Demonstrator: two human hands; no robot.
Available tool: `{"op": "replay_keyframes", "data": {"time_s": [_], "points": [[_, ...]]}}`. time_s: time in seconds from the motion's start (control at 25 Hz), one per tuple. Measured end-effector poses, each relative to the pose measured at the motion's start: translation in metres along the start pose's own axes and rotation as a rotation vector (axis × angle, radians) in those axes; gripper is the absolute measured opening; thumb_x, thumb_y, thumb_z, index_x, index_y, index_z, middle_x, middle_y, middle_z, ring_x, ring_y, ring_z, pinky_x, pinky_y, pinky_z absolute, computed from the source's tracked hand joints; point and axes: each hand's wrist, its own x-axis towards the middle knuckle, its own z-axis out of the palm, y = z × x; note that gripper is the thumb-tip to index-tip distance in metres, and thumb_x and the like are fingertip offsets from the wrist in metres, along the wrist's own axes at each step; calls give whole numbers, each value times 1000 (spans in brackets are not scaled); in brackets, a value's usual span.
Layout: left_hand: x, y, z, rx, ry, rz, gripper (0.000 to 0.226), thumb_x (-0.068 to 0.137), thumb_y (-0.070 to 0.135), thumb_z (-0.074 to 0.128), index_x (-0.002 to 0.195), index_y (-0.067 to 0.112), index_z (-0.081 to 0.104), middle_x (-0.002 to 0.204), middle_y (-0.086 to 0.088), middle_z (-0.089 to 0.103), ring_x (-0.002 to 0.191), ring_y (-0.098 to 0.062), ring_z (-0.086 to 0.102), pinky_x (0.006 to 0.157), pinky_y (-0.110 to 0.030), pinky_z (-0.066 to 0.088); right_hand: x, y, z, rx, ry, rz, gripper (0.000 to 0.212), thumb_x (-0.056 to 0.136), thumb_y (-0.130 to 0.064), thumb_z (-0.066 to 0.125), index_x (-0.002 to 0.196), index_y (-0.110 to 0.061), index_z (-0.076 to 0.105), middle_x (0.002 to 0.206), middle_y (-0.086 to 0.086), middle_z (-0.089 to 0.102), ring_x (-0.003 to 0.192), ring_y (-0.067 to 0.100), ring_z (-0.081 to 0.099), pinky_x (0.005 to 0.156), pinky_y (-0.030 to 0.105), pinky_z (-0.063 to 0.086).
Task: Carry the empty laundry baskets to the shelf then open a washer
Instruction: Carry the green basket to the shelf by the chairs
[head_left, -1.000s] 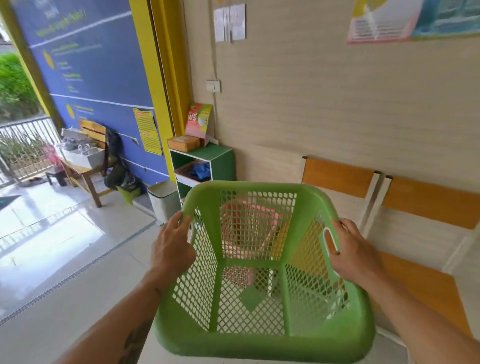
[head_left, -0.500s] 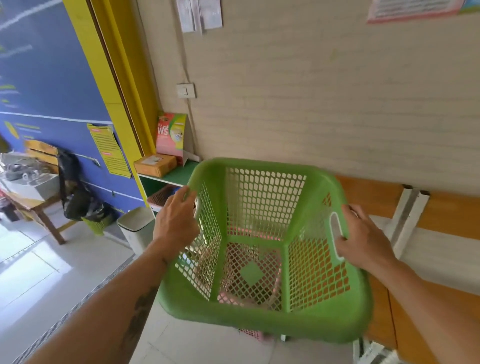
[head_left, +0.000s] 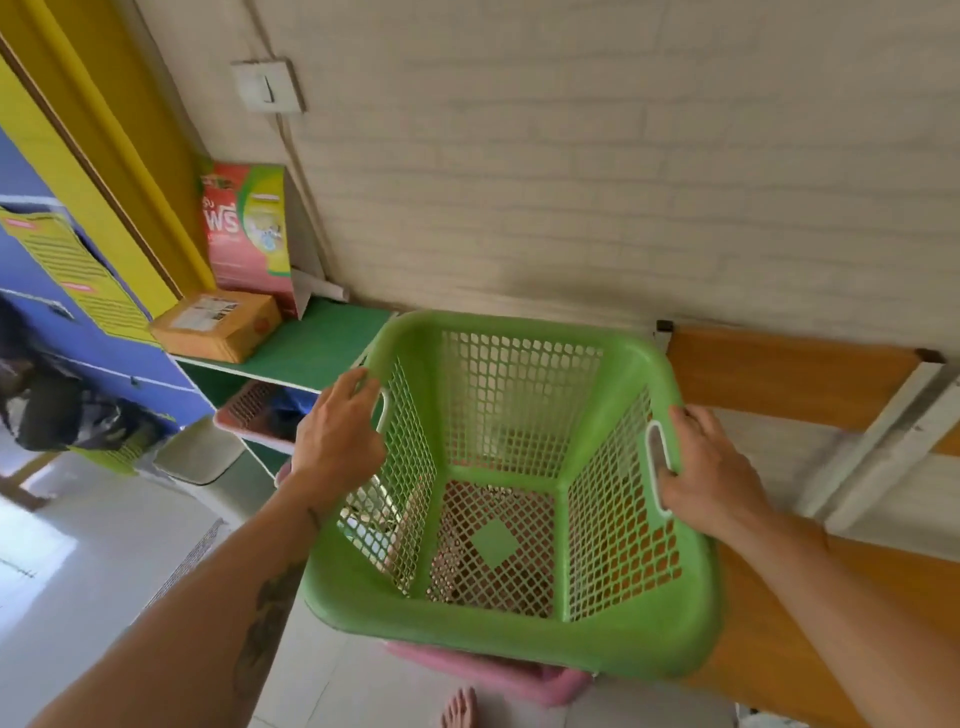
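Closer now than a second ago — the green shelf (head_left: 311, 343) has grown from a small unit across the room to filling the 10 o'clock area, and the basket (head_left: 511, 493) sits lower, over a pink basket (head_left: 498, 670) on the floor. Left hand (head_left: 337, 441) grips the left handle slot, fingers curled over the rim; right hand (head_left: 711, 478) grips the right handle slot, fingers wrapped through it. Basket is empty, level-ish, tilted slightly away, just beside the shelf at its 3 o'clock side, wooden bench (head_left: 789, 374) at 2 o'clock.

Step in hand looks like nesting the basket into the pink one — judgement only. To do it well: square the corners up with the pink rim before dropping, lower straight down, keep both grips even so it doesn't wedge crooked. Watch the bare foot (head_left: 460, 706) at 6 o'clock and the shelf edge. Let go only once seated.
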Motion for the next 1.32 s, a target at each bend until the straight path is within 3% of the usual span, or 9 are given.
{"op": "replay_keyframes", "data": {"time_s": [0.2, 0.52, 0.64, 0.72, 0.84, 0.92, 1.04, 1.2, 1.32], "points": [[43, -55, 121, -115, -236, 25, 84, 66, -6, 56, 143, 20, 35, 144, -2, 35, 118, -29, 48, 90, -46, 53, 34, -11, 104, 85, -171, 282, 94, 79, -2, 71, 155, -19, 17, 149, 8, 34, 109, 26, 58, 69, 26, 59], [7, -92, 286, -124, -610, -58, 97, 62, -19, 49, 151, 5, 18, 158, -20, 14, 137, -44, 23, 99, -50, 42, 39, 15, 250, 377, -359, 775, 104, 66, 16, 53, 145, -45, 22, 151, 8, 35, 86, 19, 62, 44, 28, 55], [10, -107, 322, -133, -700, 6, 81, 72, -6, 57, 147, 1, 28, 154, -24, 23, 142, -42, 21, 108, -54, 36, 40, 17, 288, 406, -423, 829, 108, 67, 12, 57, 147, -47, 13, 159, 3, 25, 109, 26, 58, 49, 23, 53], [21, -111, 335, -127, -738, 14, 71, 77, 2, 56, 144, 6, 33, 153, -17, 30, 139, -40, 30, 104, -52, 43, 43, 18, 300, 384, -467, 848, 111, 70, 7, 61, 150, -46, 6, 162, 1, 19, 134, 33, 43, 73, 32, 55], [30, -107, 334, -181, -839, -129, 81, 73, 5, 57, 147, 18, 27, 157, -7, 22, 139, -35, 33, 102, -47, 43, 44, 24, 296, 365, -577, 809, 111, 74, 5, 64, 154, -39, 0, 164, 0, 12, 146, 31, 26, 100, 41, 46], [33, -98, 317, -173, -919, -157, 73, 71, 3, 56, 141, 16, 40, 150, -5, 37, 140, -30, 32, 102, -44, 43, 39, 24, 277, 359, -610, 776, 103, 75, 1, 63, 156, -31, 6, 163, 1, 19, 146, 28, 27, 110, 42, 38], [47, -74, 287, -241, -870, -204, 48, 71, 1, 52, 115, 16, 62, 101, 1, 65, 88, -22, 64, 60, -27, 54, 31, 14, 243, 337, -566, 707, 85, 79, -11, 65, 153, -26, 24, 155, 3, 37, 138, 25, 40, 101, 37, 41], [55, 3, 222, -391, -844, -44, 49, 82, 9, 49, 131, 15, 56, 126, -6, 64, 108, -21, 61, 93, -33, 50, -17, 17, 160, 299, -433, 649, 75, 85, -28, 61, 152, -22, 29, 156, 6, 34, 140, 24, 38, 109, 35, 35], [51, 77, 171, -433, -792, 110, 46, 82, 13, 48, 127, 17, 60, 121, -3, 68, 107, -20, 63, 97, -32, 48, -68, 35, 96, 278, -327, 661, 72, 87, -35, 59, 152, -28, 28, 158, 1, 29, 142, 22, 34, 110, 36, 35]]}}
